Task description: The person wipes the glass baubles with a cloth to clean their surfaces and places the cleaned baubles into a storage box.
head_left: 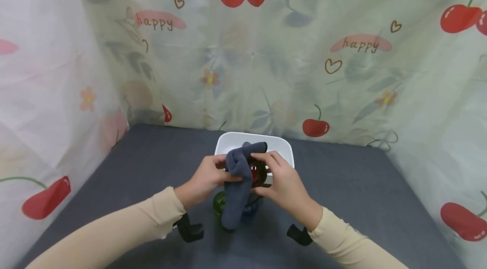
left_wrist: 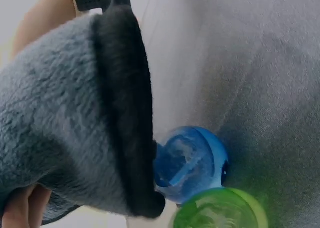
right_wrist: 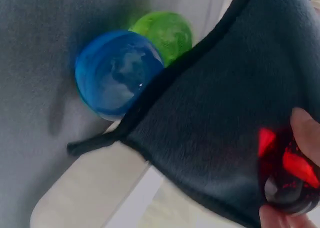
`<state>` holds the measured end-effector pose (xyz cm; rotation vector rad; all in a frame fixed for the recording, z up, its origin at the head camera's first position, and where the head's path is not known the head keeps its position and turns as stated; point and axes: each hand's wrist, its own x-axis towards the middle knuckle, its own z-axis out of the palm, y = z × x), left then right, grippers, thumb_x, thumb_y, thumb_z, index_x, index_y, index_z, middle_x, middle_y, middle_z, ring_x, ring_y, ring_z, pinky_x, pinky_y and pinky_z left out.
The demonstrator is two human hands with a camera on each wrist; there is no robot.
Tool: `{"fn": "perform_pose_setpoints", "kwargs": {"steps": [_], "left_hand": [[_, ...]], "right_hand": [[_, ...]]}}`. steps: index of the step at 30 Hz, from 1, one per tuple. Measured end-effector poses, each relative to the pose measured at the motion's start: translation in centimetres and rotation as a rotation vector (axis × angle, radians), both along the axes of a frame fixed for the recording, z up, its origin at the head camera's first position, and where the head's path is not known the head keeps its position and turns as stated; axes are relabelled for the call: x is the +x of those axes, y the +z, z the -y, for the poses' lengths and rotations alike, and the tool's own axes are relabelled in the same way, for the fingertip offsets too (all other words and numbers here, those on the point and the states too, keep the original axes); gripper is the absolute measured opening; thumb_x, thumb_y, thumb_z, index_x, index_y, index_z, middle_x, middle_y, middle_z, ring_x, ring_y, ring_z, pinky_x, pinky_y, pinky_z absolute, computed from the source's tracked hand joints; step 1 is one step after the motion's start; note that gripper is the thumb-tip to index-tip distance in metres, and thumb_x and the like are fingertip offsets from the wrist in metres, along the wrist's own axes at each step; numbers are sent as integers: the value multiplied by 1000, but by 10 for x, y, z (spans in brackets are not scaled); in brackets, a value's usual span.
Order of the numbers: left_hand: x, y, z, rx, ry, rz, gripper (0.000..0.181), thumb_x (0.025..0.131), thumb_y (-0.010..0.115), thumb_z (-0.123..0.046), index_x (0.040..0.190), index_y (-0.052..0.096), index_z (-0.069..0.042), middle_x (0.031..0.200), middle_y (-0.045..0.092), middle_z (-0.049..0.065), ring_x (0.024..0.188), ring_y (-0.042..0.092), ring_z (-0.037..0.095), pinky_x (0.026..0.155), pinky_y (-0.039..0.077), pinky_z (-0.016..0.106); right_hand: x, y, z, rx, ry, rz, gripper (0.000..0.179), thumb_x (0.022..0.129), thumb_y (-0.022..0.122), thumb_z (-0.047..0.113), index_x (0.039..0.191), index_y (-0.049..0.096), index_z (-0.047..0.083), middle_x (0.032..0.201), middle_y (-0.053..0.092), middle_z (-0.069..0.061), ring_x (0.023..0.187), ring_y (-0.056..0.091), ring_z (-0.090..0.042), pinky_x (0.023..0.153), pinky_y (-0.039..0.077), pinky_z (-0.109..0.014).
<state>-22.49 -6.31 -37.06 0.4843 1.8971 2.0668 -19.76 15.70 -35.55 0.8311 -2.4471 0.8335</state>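
My left hand (head_left: 207,176) grips a dark grey fleecy cloth (head_left: 236,201) with a black edge, which hangs down from the fingers. Beside it, my right hand (head_left: 283,178) pinches a round, see-through red object (right_wrist: 295,183) between thumb and fingers. The cloth lies against the red object, and part of that object is hidden by cloth and fingers. Below the hands, a see-through blue round vessel (right_wrist: 117,75) and a similar green one (right_wrist: 165,35) stand close together on the table. In the head view the cloth partly covers both.
Just behind the hands stands a white rectangular tub (head_left: 279,144) on the dark grey table (head_left: 342,184). A cherry-printed curtain (head_left: 251,70) encloses the back and sides. Black wrist mounts (head_left: 190,229) sit at both sleeve cuffs.
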Motion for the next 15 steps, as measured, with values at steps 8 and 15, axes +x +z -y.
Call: {"fn": "perform_pose_setpoints", "kwargs": {"steps": [8,15], "left_hand": [[-1,1,-1,150,-14,79,34,85,65,2,119,61,2,93,66,-2,73,61,10,75,55,29],[-2,1,0,99,-26,50,40,82,66,7,121,59,6,99,68,0,84,66,12,78,56,31]], "right_hand": [[-1,2,-4,-524,216,447,66,72,84,3,131,55,14,130,53,-6,111,63,-19,91,54,-30],[-5,4,-5,-145,146,97,68,69,86,11,130,57,14,130,57,-4,123,53,-19,100,48,-33]]}}
